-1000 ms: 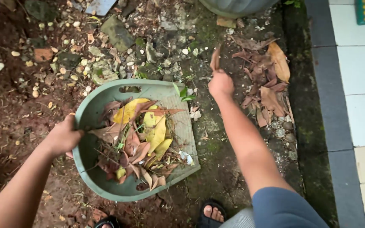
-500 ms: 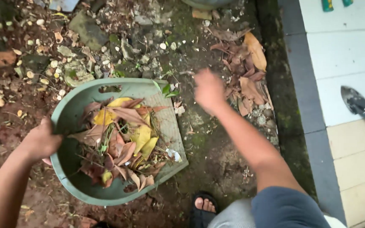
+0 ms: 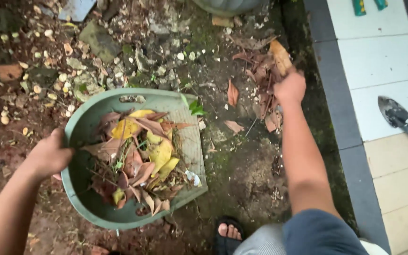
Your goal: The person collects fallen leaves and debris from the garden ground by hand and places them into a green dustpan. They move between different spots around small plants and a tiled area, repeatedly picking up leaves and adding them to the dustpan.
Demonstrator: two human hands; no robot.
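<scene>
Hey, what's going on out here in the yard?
A person is crouched over bare, stony ground gathering dry leaves. The left hand grips the rim of a green dustpan-like scoop that is already piled with brown and yellow leaves. The right hand is stretched out into a heap of brown leaves lying beside the dark kerb. A couple of loose leaves lie on the dirt between heap and scoop. A garden trowel rests on the tiled paving to the right.
</scene>
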